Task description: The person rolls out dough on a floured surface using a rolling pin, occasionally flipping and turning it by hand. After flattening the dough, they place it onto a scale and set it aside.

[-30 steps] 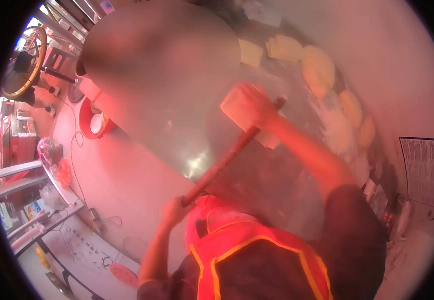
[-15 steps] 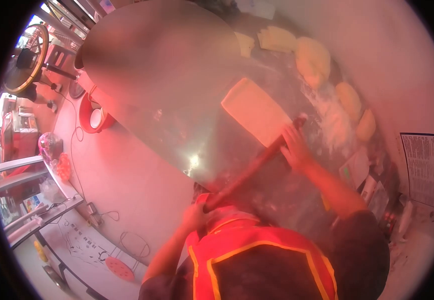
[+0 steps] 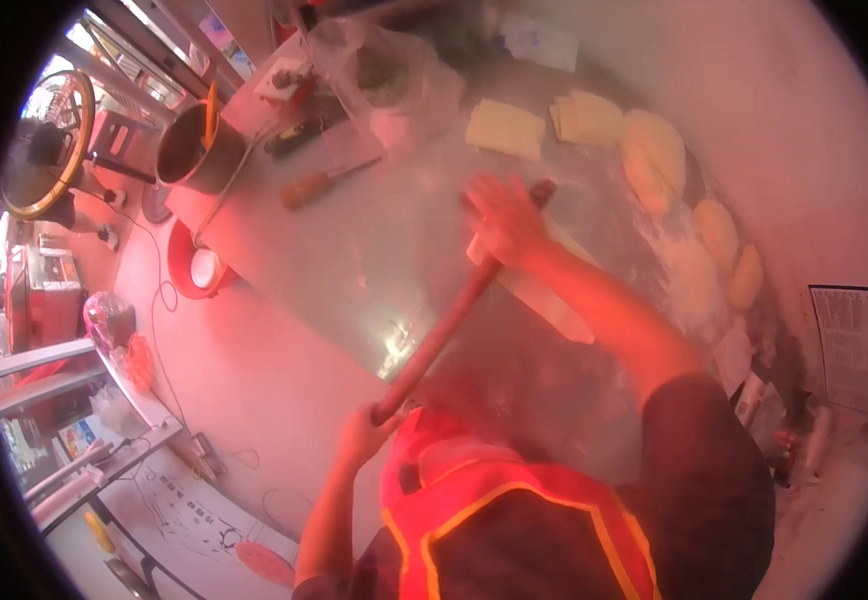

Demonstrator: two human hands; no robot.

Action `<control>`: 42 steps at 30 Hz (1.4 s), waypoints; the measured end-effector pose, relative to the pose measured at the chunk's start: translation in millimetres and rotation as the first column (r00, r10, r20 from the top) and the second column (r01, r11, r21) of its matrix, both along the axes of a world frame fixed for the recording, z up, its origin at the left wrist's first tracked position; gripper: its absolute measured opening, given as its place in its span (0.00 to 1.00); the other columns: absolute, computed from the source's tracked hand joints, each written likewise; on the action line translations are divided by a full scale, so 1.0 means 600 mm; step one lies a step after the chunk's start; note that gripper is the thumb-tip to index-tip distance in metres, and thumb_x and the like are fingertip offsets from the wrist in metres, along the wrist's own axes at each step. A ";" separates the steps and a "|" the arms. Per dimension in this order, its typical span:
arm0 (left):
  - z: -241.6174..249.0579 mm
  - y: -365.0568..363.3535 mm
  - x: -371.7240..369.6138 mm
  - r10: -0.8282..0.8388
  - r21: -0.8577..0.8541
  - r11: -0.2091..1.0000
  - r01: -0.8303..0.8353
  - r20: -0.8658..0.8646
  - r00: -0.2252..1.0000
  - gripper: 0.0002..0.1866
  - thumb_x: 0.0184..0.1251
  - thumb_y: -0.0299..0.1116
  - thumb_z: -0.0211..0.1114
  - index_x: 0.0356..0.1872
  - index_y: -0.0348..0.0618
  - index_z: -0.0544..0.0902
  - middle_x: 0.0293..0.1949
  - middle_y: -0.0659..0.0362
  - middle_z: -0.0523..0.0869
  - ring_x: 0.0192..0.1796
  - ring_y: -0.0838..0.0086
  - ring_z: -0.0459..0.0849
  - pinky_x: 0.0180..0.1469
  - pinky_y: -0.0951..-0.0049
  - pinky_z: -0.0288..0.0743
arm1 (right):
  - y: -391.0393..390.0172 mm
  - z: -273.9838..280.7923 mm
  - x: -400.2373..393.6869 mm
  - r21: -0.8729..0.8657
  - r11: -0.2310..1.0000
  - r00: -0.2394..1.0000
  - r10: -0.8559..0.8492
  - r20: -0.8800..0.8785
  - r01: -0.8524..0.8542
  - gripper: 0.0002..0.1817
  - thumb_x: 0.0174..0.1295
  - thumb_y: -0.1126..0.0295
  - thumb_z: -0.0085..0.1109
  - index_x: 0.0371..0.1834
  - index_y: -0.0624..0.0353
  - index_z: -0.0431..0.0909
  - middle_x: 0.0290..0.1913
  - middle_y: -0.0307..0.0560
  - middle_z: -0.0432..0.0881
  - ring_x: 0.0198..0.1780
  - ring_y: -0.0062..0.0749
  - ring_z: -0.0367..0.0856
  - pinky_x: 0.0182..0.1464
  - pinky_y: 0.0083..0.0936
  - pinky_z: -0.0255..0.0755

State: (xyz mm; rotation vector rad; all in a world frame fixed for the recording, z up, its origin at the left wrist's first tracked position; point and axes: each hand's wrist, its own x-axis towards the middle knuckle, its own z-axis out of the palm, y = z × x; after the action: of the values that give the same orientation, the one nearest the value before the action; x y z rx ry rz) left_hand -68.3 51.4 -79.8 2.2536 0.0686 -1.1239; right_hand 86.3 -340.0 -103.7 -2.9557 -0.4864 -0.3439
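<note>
Head camera: a person in an orange-trimmed apron works a long rolling pin (image 3: 454, 315) across a sheet of dough (image 3: 539, 290) on a floured metal surface (image 3: 354, 250). The right hand (image 3: 502, 222) is closed over the far end of the pin, which lies on the dough near the middle of the surface; the left hand (image 3: 359, 435) grips the near end at the surface's front edge.

Half a second earlier the right hand sat lower and further right, at the dough's near edge, and the sheet lay broad and uncovered; now the pin has gone forward over it and only a narrow strip shows beyond the forearm. The blurred patch that masked the upper left is gone, uncovering a metal pot (image 3: 194, 150), a wooden-handled knife (image 3: 329, 180) and a plastic bag (image 3: 384, 70).

Cut dough squares (image 3: 504, 128) and a curved row of dough balls (image 3: 654, 150) line the far and right edges, well apart from the pin. Bare metal lies open to the left of the pin, between it and the knife. A red bowl (image 3: 199, 268) sits below the surface's left edge.
</note>
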 end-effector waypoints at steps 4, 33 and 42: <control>0.019 0.018 0.069 -0.072 0.116 0.991 0.065 0.058 0.996 0.26 0.55 0.56 0.72 0.38 0.39 0.87 0.30 0.48 0.88 0.35 0.59 0.88 0.37 0.59 0.77 | 0.065 0.026 0.118 0.142 0.990 0.976 -0.051 0.213 0.021 0.28 0.62 0.57 0.54 0.64 0.57 0.73 0.72 0.52 0.64 0.75 0.42 0.60 0.73 0.54 0.50; -0.003 -0.097 0.103 0.121 -0.151 0.986 -0.075 0.324 0.938 0.23 0.59 0.47 0.70 0.47 0.39 0.85 0.31 0.50 0.87 0.37 0.65 0.88 0.40 0.63 0.78 | -0.177 -0.054 -0.419 0.501 0.656 0.784 -0.617 -0.074 0.564 0.26 0.63 0.71 0.58 0.65 0.61 0.68 0.63 0.59 0.72 0.67 0.56 0.67 0.69 0.44 0.60; -0.016 -0.130 0.352 -0.150 0.120 0.989 0.090 0.738 0.658 0.15 0.64 0.35 0.60 0.48 0.37 0.76 0.38 0.48 0.79 0.39 0.58 0.81 0.40 0.57 0.74 | -0.155 -0.027 -0.356 0.460 0.396 0.597 -0.647 -0.475 0.795 0.25 0.50 0.65 0.70 0.51 0.61 0.74 0.49 0.56 0.77 0.52 0.51 0.75 0.56 0.42 0.68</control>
State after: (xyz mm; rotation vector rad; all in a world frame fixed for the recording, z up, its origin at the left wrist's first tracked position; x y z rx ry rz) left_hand 143.0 -26.6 -89.3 2.6439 -0.3915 -0.1589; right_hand -127.5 -433.0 -120.1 -2.2588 0.8748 -0.1762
